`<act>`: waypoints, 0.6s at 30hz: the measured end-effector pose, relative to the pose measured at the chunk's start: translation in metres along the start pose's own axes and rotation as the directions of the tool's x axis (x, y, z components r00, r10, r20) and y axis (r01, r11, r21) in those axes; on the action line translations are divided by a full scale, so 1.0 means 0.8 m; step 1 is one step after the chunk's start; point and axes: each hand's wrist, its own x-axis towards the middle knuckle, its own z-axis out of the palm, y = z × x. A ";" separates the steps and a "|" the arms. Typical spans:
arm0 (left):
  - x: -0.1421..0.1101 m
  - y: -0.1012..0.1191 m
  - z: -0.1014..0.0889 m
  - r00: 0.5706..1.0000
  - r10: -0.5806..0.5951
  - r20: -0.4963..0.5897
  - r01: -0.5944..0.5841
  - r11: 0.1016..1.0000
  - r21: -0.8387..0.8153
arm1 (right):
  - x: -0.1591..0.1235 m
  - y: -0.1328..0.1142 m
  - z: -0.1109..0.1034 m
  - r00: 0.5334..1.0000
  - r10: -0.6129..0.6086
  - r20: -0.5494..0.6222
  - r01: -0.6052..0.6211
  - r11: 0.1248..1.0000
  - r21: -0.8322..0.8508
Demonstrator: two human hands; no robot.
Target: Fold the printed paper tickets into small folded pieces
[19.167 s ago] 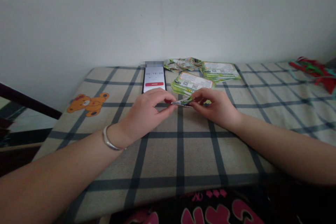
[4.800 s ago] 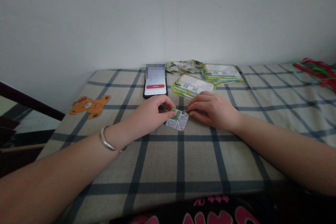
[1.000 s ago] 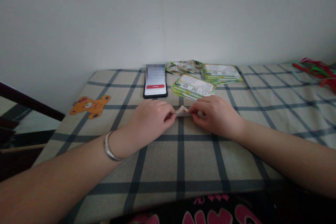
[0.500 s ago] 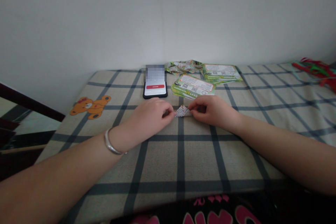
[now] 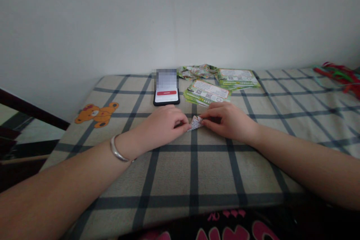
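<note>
Between my fingertips is a small piece of folded paper, white with printed text and a pointed top. My left hand pinches its left end between thumb and fingers; a silver bangle circles that wrist. My right hand has the right side of the paper between thumb and forefinger. Just beyond the hands lies a fanned stack of green and white printed leaflets, its near edge partly covered by my right hand. The paper's ends are hidden by the fingers.
A phone with a lit screen lies behind my left hand. Folded paper pieces and a second leaflet stack sit by the wall. Red and green strings lie far right. A bear picture is at left on the checked tablecloth.
Earlier the paper was a flat square; it is now a smaller pointed shape. In the last half second it has tilted, its left end dropping toward me, with both hands still on it.
</note>
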 end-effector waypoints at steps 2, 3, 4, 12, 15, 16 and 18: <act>-0.002 0.003 0.001 1.000 0.019 -0.009 -0.019 1.000 0.018 | 0.000 0.001 0.001 1.000 -0.007 -0.006 0.007 1.000 0.022; -0.003 0.004 0.002 1.000 0.019 -0.020 -0.019 0.999 0.029 | 0.000 0.001 0.001 1.000 -0.002 -0.009 0.002 1.000 0.030; -0.004 0.006 0.003 0.999 0.016 -0.032 -0.015 0.999 0.037 | 0.000 0.001 0.001 1.000 0.004 -0.009 -0.004 0.999 0.036; -0.004 0.009 0.006 0.997 0.045 -0.056 -0.036 0.987 0.159 | 0.003 -0.001 0.001 1.000 0.022 0.006 -0.022 0.999 0.037; -0.004 0.009 0.007 0.996 0.056 -0.071 -0.043 0.984 0.170 | 0.003 -0.002 0.001 0.999 0.041 0.015 -0.042 0.998 0.045; -0.004 0.009 0.007 0.996 0.059 -0.072 -0.046 0.984 0.171 | 0.003 -0.002 0.001 0.999 0.045 0.016 -0.045 0.998 0.045; -0.004 0.010 0.007 0.996 0.061 -0.071 -0.048 0.985 0.164 | 0.003 -0.001 0.001 0.999 0.049 0.017 -0.050 0.998 0.043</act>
